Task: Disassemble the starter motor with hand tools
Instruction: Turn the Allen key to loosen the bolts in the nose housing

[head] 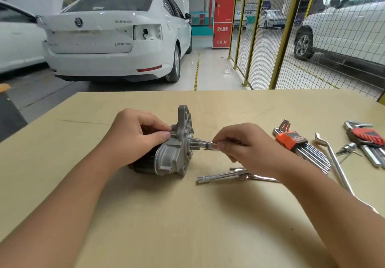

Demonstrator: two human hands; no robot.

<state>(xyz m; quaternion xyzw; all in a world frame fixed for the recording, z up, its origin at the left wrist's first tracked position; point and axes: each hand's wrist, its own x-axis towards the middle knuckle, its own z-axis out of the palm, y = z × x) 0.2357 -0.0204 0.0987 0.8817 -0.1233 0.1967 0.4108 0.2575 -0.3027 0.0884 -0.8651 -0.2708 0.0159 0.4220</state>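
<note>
The starter motor (173, 155) lies on its side on the tan table (187, 215), its grey aluminium nose housing and flange facing right and its dark body to the left. My left hand (135, 136) grips the motor from above, thumb and fingers curled on the housing's top. My right hand (239, 144) pinches a thin silver tool (203, 142) whose tip meets the flange face beside the pinion gear.
A socket extension with a wrench (225, 177) lies just in front of my right hand. Two hex key sets, orange (300, 145) and red (368, 138), a long bent bar (333, 159) and a small bit (346, 148) sit at the right. A wire fence and parked cars stand beyond the table.
</note>
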